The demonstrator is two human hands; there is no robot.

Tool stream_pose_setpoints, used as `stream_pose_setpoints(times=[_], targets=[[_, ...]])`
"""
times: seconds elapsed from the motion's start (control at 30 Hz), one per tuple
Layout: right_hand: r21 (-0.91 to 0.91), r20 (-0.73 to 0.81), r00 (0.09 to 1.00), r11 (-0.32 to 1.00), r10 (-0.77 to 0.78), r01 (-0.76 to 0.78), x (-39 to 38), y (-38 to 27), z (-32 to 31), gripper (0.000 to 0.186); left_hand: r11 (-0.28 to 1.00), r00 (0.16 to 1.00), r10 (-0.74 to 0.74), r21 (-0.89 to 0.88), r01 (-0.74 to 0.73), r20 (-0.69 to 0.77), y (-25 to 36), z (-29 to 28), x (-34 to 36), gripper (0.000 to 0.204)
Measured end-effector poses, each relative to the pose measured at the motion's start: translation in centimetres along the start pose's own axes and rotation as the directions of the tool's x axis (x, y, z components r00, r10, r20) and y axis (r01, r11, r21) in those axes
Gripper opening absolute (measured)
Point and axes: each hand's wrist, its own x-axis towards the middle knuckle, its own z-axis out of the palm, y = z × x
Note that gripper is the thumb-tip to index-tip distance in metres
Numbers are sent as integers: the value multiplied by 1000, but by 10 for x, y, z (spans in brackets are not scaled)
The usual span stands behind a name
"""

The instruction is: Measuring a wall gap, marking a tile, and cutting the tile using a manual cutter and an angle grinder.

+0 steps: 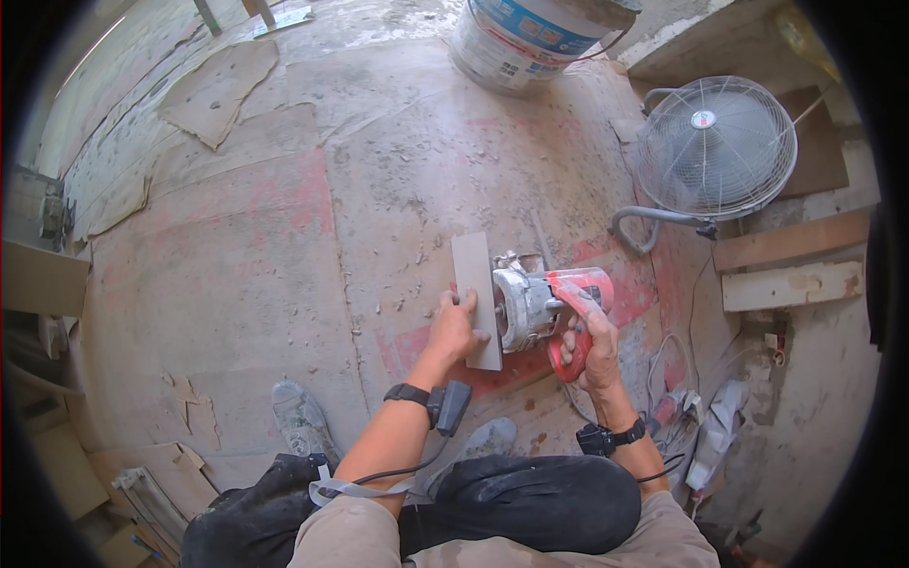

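My left hand (454, 329) is closed on a narrow, pale grey tile strip (476, 275), its fingers and thumb gripping the strip's lower half. Held sideways in my right hand (595, 346) is a handheld tile cutter (523, 305) with a red motor body and a dusty silver guard. My fingers wrap round its red handle. The guard end sits right beside the strip's right face; whether the two touch, I cannot tell. Both are in front of my knees, over the dusty floor covering. From this angle the cutter's blade is mostly hidden.
A round wire-caged fan (717, 147) stands at the right. Beyond the cutter is a white and blue bucket (530, 43). Cables and tools lie near the right wall, by a crumpled pale bag (717, 435). Torn cardboard (220, 90) and grit cover the floor. My shoes flank the work.
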Motion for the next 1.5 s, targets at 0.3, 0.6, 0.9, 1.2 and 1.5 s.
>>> stream_pose_setpoints(times=[0.3,0.6,0.9,1.2,1.5], targets=[[25,10,999,999,36,-36,-8,-2,-1,55,999,999,-41,-29,42,33,10,-5,-1,90],[28,24,999,999,26,-26,-11,1,-2,57,1000,999,15,12,-14,-31,-2,4,1,89],[22,11,1000,999,28,-28,-16,7,-7,57,1000,1000,3,27,-2,-28,0,4,1,90],[21,7,999,999,33,-33,-21,11,-11,53,1000,1000,2,26,-2,-13,-5,6,4,92],[4,-29,998,999,53,-53,-28,9,-12,54,1000,1000,-24,7,24,11,6,2,3,91]])
